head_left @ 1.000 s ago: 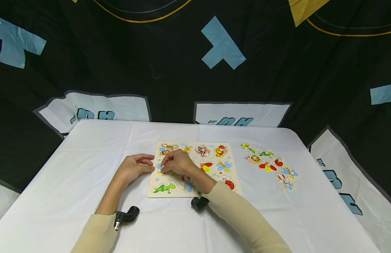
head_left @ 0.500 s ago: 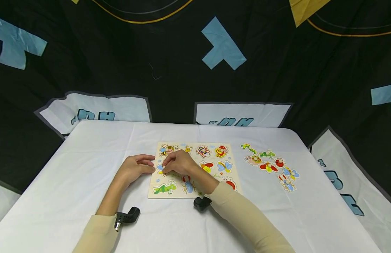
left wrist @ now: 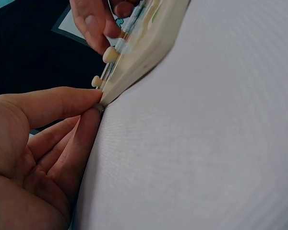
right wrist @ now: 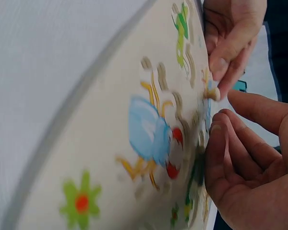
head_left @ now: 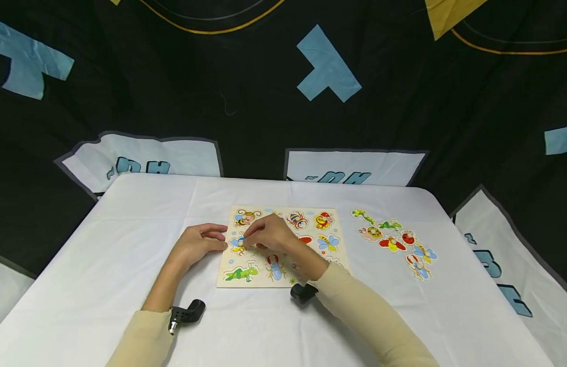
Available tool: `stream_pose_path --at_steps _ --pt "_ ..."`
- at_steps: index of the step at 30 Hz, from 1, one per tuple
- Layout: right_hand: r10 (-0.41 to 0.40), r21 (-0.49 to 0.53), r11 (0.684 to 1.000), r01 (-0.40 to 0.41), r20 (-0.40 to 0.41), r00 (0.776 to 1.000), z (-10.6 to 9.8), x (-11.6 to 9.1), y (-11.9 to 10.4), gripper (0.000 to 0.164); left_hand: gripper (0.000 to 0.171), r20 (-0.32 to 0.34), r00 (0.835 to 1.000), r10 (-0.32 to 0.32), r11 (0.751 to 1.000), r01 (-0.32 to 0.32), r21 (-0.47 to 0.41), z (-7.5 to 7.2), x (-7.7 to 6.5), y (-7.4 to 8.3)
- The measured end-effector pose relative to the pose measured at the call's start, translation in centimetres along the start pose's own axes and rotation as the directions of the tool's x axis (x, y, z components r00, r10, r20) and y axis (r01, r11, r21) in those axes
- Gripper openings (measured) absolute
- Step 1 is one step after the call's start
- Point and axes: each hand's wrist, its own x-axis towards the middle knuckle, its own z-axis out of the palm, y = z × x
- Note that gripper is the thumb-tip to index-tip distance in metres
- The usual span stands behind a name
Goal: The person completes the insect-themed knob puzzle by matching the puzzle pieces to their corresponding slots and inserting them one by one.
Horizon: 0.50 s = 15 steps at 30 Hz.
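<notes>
A wooden insect puzzle board (head_left: pixel 225 280) lies on the table. My left hand (head_left: pixel 195 243) rests at its left edge; in the left wrist view fingertips touch the board's side. A blue-winged insect piece (head_left: pixel 238 244) sits on the board near that edge, its knob (right wrist: pixel 213 93) standing up. My right hand (head_left: pixel 272 234) hovers over the board just right of this piece. In the right wrist view its thumb and finger are apart beside the knob, holding nothing visible. Grasshopper (head_left: pixel 240 273) and beetle (head_left: pixel 275 267) pictures show in the front row. My right forearm covers part of the board.
Several loose insect pieces lie right of the board, among them a ladybug (head_left: pixel 408 237), a red-winged bee (head_left: pixel 392 244) and a beetle piece (head_left: pixel 418 267). A white cloth covers the table (head_left: pixel 247 326). Behind it hangs a black curtain (head_left: pixel 219 92).
My right fingers have let go of the blue-winged insect piece's knob and moved slightly right, so more of the piece shows. The left hand keeps its place at the board's edge.
</notes>
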Motion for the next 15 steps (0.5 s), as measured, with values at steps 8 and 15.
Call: stream_pose_path --at_steps 8,15 --pt "-0.030 0.020 0.999 0.031 -0.045 0.999 -2.9 -0.7 0.8 0.011 0.053 -0.005 1.000 -0.007 1.000 0.007 -0.016 0.1 0.1 -0.1" --pt "0.045 -0.058 0.997 -0.052 -0.107 0.993 -5.2 -1.2 2.0 0.015 0.053 -0.013 1.000 -0.017 1.000 0.017 0.014 0.3 0.2 -0.3"
